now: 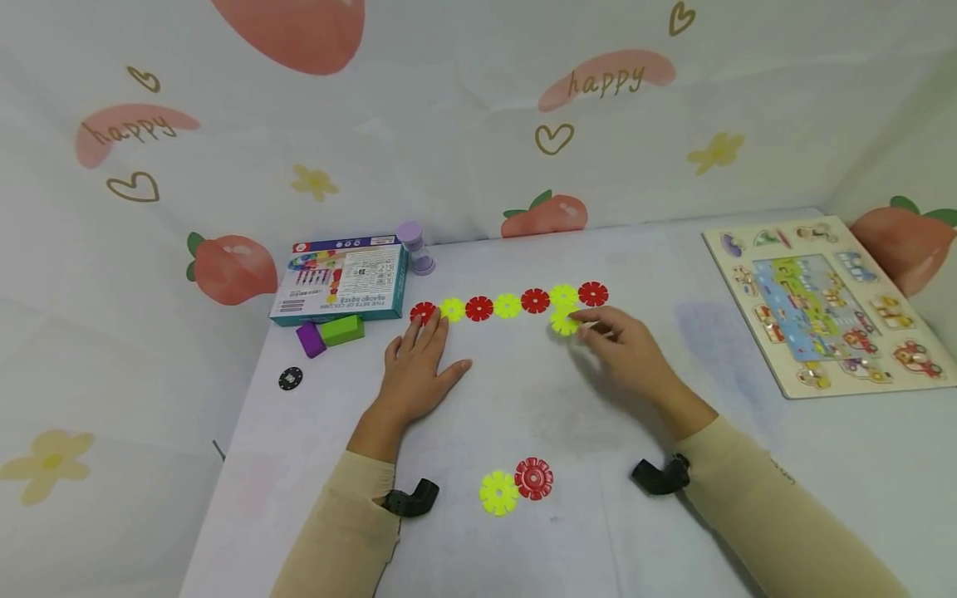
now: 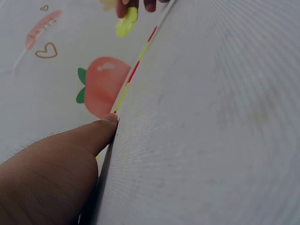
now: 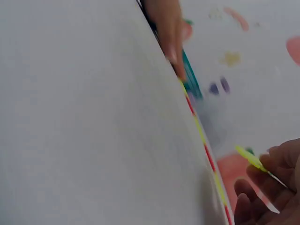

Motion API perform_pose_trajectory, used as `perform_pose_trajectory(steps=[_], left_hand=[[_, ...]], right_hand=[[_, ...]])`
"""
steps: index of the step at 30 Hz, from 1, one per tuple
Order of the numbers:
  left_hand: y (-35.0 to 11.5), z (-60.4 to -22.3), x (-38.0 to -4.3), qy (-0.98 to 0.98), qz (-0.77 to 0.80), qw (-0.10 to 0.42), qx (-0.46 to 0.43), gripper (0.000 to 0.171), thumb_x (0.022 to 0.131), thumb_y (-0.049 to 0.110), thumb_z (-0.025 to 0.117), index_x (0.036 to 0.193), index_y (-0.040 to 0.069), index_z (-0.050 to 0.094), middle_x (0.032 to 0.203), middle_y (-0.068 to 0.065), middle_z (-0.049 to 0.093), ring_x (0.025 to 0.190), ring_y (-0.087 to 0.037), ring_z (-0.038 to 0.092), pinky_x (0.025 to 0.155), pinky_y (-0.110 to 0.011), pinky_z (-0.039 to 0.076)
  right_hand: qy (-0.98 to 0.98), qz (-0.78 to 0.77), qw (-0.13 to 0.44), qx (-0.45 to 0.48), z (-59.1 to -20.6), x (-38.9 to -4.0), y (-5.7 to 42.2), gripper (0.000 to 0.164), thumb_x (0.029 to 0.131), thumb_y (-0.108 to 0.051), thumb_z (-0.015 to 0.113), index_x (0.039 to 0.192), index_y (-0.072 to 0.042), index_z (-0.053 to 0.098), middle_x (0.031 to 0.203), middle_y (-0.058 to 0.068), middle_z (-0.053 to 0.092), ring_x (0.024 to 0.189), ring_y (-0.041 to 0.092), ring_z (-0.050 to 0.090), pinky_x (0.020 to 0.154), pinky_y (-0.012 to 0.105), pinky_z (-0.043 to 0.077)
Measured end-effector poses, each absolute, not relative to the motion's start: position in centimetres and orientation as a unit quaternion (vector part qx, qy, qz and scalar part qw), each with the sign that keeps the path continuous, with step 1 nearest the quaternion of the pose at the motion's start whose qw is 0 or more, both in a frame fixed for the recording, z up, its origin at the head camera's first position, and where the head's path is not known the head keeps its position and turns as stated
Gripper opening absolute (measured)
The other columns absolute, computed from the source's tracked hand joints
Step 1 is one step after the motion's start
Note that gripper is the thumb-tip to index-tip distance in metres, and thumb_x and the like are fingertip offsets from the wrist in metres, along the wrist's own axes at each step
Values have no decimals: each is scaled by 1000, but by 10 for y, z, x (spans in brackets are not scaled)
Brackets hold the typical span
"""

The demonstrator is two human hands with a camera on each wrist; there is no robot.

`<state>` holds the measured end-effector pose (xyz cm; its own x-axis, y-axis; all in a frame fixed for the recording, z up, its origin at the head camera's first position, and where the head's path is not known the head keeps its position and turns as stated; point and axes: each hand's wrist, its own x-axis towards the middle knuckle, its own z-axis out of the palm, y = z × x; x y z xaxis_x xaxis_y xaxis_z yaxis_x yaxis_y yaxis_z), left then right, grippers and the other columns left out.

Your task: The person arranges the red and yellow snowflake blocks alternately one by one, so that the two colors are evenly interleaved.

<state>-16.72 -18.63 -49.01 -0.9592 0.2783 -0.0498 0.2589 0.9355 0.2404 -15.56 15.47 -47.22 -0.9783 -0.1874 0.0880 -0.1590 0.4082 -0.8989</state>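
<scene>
A row of notched plastic discs, alternating red (image 1: 479,309) and yellow (image 1: 507,306), runs across the table. My left hand (image 1: 414,374) lies spread at the row's left end, fingertips touching the leftmost red disc (image 1: 421,311) and partly covering it. Between thumb and fingers, my right hand (image 1: 624,345) pinches another yellow disc (image 1: 564,321), just on the near side of the row's right end. In the right wrist view this pinched disc (image 3: 251,158) appears edge-on, raised off the table. Closer to me lie a loose yellow disc (image 1: 498,493) and a red disc (image 1: 534,478), side by side.
Back left stands a flat box (image 1: 340,282) beside a purple sand timer (image 1: 416,249). Green (image 1: 342,330) and purple (image 1: 311,340) blocks and a black round chip (image 1: 290,379) lie near it. A wooden picture puzzle board (image 1: 830,307) occupies the right side.
</scene>
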Motion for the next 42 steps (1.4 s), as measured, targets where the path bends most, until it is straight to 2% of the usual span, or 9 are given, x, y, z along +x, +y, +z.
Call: perform_pose_trajectory(steps=[6, 9, 12, 16, 19, 22, 29, 37, 42], left_hand=[[-187, -491, -167, 983, 114, 40, 138, 88, 87, 71, 40, 155, 22, 15, 160, 3, 4, 144, -23, -6, 109, -56, 4], [-187, -492, -168, 983, 113, 37, 139, 88, 87, 71, 40, 155, 21, 15, 160, 3, 5, 144, -23, -6, 109, -56, 4], [-186, -491, -168, 983, 114, 36, 140, 88, 87, 71, 41, 155, 21, 16, 160, 2, 6, 144, -24, -5, 109, -56, 4], [-186, -489, -168, 983, 115, 35, 141, 88, 87, 71, 41, 155, 21, 16, 160, 1, 7, 144, -24, -4, 109, -56, 5], [-186, -489, -167, 983, 113, 37, 140, 88, 87, 71, 40, 155, 21, 16, 160, 1, 7, 144, -24, -5, 109, -56, 5], [-186, -489, -167, 983, 114, 38, 142, 88, 87, 71, 40, 155, 21, 16, 160, 1, 7, 144, -24, -5, 109, -56, 4], [-186, -490, -167, 983, 114, 40, 140, 87, 87, 71, 40, 155, 21, 16, 160, 1, 6, 144, -23, -5, 109, -56, 4], [-187, -490, -168, 983, 114, 42, 139, 88, 87, 71, 39, 155, 21, 15, 160, 3, 5, 144, -23, -6, 109, -55, 3], [-186, -490, -168, 983, 114, 44, 140, 88, 87, 72, 39, 155, 21, 15, 160, 3, 4, 144, -22, -7, 109, -55, 3]], right_hand=[[870, -492, -28, -9, -478, -176, 199, 40, 98, -34, 54, 134, -17, 56, 117, 6, 58, 84, 22, 56, 62, 32, 48], [888, -459, -29, 2, -480, -180, 209, 42, 98, -33, 53, 133, -11, 56, 122, 11, 54, 89, 25, 54, 69, 37, 48], [907, -419, -31, -6, -481, -183, 213, 41, 97, -31, 55, 129, -4, 57, 129, 16, 48, 100, 31, 52, 80, 46, 46], [939, -340, -28, -42, -482, -185, 211, 43, 95, -27, 56, 128, -1, 56, 139, 21, 39, 118, 42, 40, 95, 56, 34], [962, -265, -2, -72, -483, -184, 209, 48, 95, -27, 56, 136, -4, 50, 148, 18, 33, 129, 46, 26, 95, 65, 25], [971, -220, 29, -87, -483, -183, 208, 54, 95, -30, 54, 144, -9, 42, 154, 14, 26, 134, 45, 19, 91, 70, 22], [972, -211, 49, -94, -484, -183, 207, 63, 96, -41, 50, 150, -13, 32, 158, 9, 15, 138, 45, 8, 88, 68, 18], [970, -216, 51, -104, -487, -182, 208, 75, 93, -59, 48, 152, -17, 29, 159, 8, 12, 139, 45, 6, 88, 68, 16], [958, -264, 5, -113, -480, -179, 203, 71, 93, -57, 49, 150, -18, 32, 158, 10, 15, 137, 43, 13, 89, 68, 20]])
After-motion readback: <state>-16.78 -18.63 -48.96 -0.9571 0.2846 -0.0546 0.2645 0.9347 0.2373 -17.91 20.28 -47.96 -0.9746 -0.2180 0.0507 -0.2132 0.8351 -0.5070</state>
